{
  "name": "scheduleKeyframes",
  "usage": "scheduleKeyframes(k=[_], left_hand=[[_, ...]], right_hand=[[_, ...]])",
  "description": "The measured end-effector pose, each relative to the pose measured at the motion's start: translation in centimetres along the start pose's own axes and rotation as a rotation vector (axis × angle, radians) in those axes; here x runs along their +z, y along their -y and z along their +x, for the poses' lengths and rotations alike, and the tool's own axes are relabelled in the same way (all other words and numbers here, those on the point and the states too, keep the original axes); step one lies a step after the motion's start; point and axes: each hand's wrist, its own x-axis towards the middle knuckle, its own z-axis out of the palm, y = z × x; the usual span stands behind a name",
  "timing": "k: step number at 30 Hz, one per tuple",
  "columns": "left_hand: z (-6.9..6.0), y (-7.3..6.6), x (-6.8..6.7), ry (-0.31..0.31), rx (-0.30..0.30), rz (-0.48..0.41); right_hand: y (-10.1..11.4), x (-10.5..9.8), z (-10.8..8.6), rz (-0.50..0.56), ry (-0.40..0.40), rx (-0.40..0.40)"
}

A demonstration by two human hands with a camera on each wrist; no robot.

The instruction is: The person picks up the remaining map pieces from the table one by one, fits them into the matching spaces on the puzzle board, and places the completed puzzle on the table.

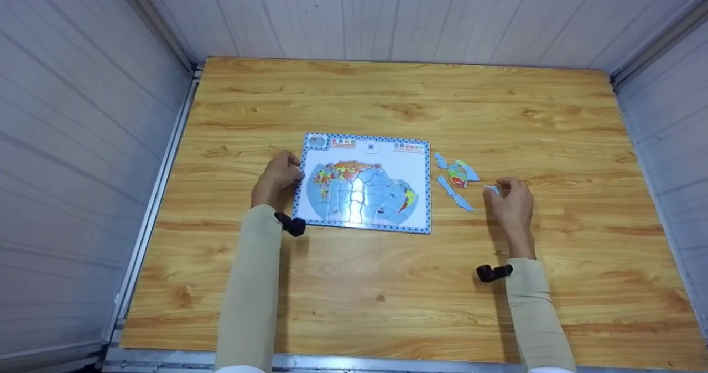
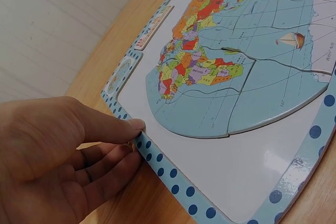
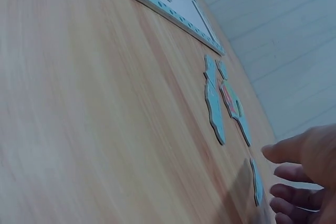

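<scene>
A world-map jigsaw puzzle board (image 1: 365, 185) with a blue dotted border lies flat on the wooden table. My left hand (image 1: 278, 175) pinches its left edge; in the left wrist view the thumb (image 2: 135, 124) rests on the border and the other fingers are at the board's side, partly hidden. Over to the right, my right hand (image 1: 511, 202) hovers by a loose blue puzzle piece (image 3: 256, 182) on the table. Its fingers are loosely bent, and the right wrist view shows a gap between them and the piece.
Several other loose puzzle pieces (image 1: 462, 202) lie between the board and my right hand, one with red and green land (image 1: 458, 175). Pale panel walls (image 1: 365, 13) enclose the wooden table (image 1: 365, 290) at the back and sides.
</scene>
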Motion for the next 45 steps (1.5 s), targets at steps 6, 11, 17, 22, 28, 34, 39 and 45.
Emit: scheduleKeyframes(k=[6,11,17,22,28,34,39,45], left_hand=[[0.1,0.0,0.1,-0.007,-0.001,-0.002],[0.2,0.0,0.1,-0.011,-0.023,-0.004],[0.3,0.2,0.1,-0.015,-0.023,0.005],[0.3,0.2,0.1,-0.012,-0.022,0.005],[0.1,0.1,0.1,-0.013,-0.025,-0.003],[0.1,0.2,-0.1,-0.011,0.002,0.007],[0.2,0.4,-0.1,-0.006,0.011,0.018],[0.4,0.3,0.0,-0.005,0.016,0.019]], right_hand=[[-0.4,-0.6,0.0,-0.023,0.042,0.008],[-0.3,-0.6,0.2,-0.038,0.066,0.011],[-0.4,-0.6,0.4,-0.063,0.078,0.007],[-0.5,-0.7,0.6,-0.078,0.08,-0.008],[-0.8,-0.6,0.8,-0.065,0.075,-0.014],[-1.1,-0.4,1.0,-0.03,0.046,-0.028],[-1.2,-0.2,0.9,-0.02,0.038,-0.036],[-1.1,-0.6,0.7,-0.01,0.04,-0.004]])
